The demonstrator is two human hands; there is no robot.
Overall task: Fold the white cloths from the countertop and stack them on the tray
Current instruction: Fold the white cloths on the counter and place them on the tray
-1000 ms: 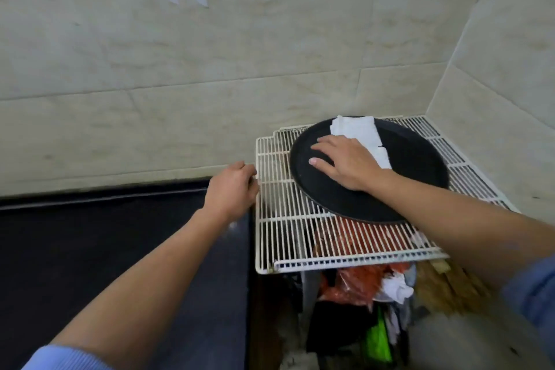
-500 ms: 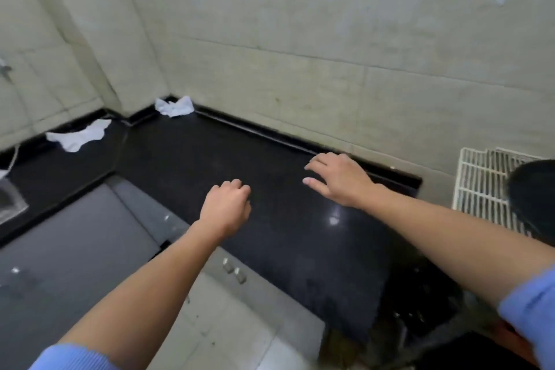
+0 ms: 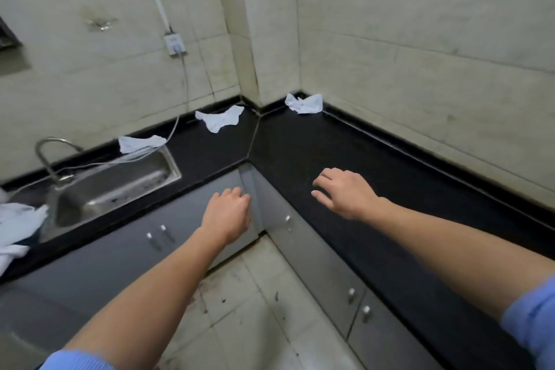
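Head view: both hands are hanging empty. The left hand is curling loosely before the grey cabinet doors, and the right hand is spreading relaxed fingers over the glossy black stone countertop. Waiting unfolded are the crumpled white corner cloth, the crumpled white middle cloth and the crumpled white sink-side cloth, which is lying by the stainless steel sink. So, judging from this, plenty of folding is remaining. The left frame edge is cutting off a white fabric heap, and the tray is lying out of frame, so its stack cannot be judged.

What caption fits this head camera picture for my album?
Left hand and right hand, both empty, stretch toward crumpled white cloths on the black countertop near the sink.
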